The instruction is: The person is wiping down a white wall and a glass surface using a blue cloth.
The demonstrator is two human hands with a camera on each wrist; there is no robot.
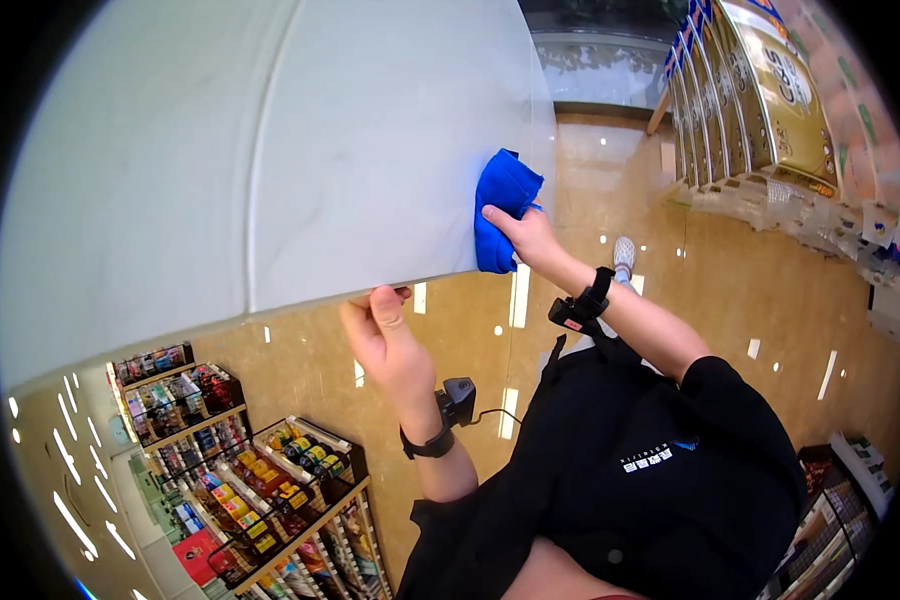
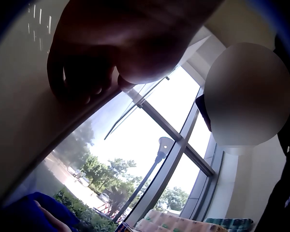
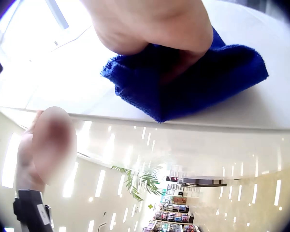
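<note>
Wiping step: the right hand (image 1: 525, 232) presses a blue cloth (image 1: 500, 205) on the white panel's (image 1: 370, 150) near right edge, fingers curled over it. The left hand (image 1: 375, 325) grips the edge, steadying. Next calls for sliding left.

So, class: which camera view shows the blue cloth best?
The right wrist view: the blue cloth fills it, weave clear. The head view shows it small under the right hand; the left wrist view shows only a corner.
</note>
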